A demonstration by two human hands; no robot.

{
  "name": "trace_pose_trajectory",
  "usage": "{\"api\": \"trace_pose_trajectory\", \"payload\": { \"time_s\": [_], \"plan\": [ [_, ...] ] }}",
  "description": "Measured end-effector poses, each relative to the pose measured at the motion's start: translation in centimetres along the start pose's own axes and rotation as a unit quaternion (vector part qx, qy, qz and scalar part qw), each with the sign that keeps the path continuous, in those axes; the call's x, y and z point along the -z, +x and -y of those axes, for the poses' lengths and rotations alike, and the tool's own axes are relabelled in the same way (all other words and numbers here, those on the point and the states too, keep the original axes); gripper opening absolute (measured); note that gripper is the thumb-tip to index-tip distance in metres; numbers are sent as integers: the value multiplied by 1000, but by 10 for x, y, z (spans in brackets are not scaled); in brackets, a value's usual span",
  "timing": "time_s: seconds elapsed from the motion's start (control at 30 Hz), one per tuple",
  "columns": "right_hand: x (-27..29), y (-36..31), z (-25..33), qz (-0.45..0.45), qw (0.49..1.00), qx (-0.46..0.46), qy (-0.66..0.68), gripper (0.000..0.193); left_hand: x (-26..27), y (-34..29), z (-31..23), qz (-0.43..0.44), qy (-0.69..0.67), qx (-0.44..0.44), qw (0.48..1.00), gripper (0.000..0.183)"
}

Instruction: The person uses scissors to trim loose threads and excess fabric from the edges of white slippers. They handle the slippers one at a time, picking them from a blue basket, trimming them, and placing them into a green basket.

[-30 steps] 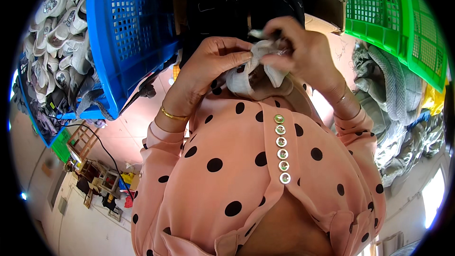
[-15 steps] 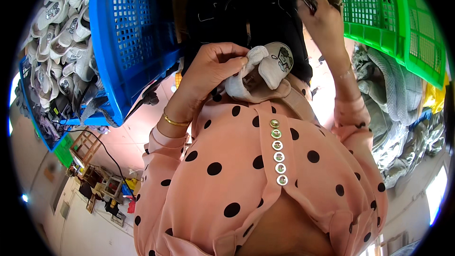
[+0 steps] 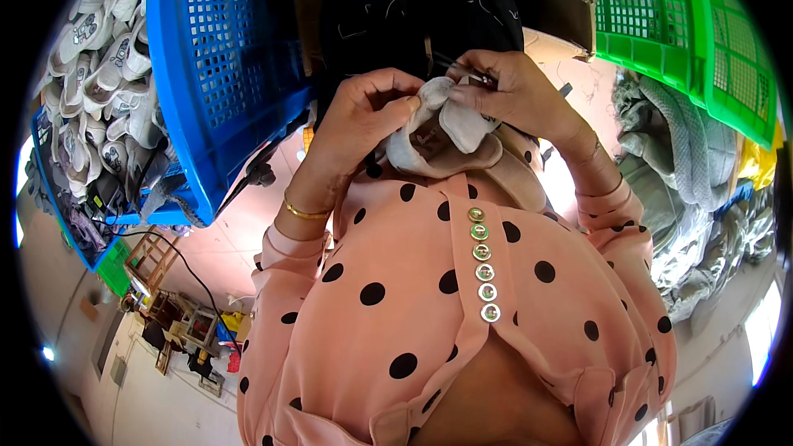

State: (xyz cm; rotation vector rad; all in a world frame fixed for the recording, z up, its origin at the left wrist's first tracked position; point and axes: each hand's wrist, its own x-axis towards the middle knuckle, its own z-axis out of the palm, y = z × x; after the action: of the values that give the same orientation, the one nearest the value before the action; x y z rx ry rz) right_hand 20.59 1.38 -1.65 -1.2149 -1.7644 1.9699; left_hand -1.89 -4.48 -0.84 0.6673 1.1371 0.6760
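Observation:
A small whitish fabric shoe [image 3: 429,157] rests at my lap, its opening facing up. My left hand [image 3: 368,120] is closed, thumb and fingers pinching the shoe's upper edge. At the shoe's other side is my right hand [image 3: 524,99], its thumb pressed on the flap. Small scissors [image 3: 464,71] with thin metal blades are held in that same hand, the blades pointing away to the left over the shoe. The fingers hide much of their handles and the printed figure on the flap.
To the left stands a blue plastic crate [image 3: 223,58], with a heap of similar shoes [image 3: 107,74] beyond it. A green crate [image 3: 652,25] stands at right, above grey fabric pieces [image 3: 686,149]. Loose threads lie on the black cloth [image 3: 388,0] over my legs.
My right hand has come down and left with the scissors, from beyond the shoe to its flap. My left hand keeps its pinch on the shoe.

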Motion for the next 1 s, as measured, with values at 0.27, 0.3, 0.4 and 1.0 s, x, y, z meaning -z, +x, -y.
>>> {"api": "trace_pose_trajectory", "payload": {
  "time_s": [0.27,0.3,0.4,1.0],
  "plan": [
    [-4,-3,4,-29,999,21,-27,21,-17,1,-14,-25,132,-71,988,19],
    [-3,-3,8,-32,999,11,-42,21,-17,2,-15,-27,149,-72,986,19],
    [-5,-5,0,-132,984,49,-114,22,-14,1,-4,-40,75,-70,994,20],
    [-14,-28,2,-241,836,173,-462,42,-11,-8,-2,-48,-121,3,991,24]
  ]
}}
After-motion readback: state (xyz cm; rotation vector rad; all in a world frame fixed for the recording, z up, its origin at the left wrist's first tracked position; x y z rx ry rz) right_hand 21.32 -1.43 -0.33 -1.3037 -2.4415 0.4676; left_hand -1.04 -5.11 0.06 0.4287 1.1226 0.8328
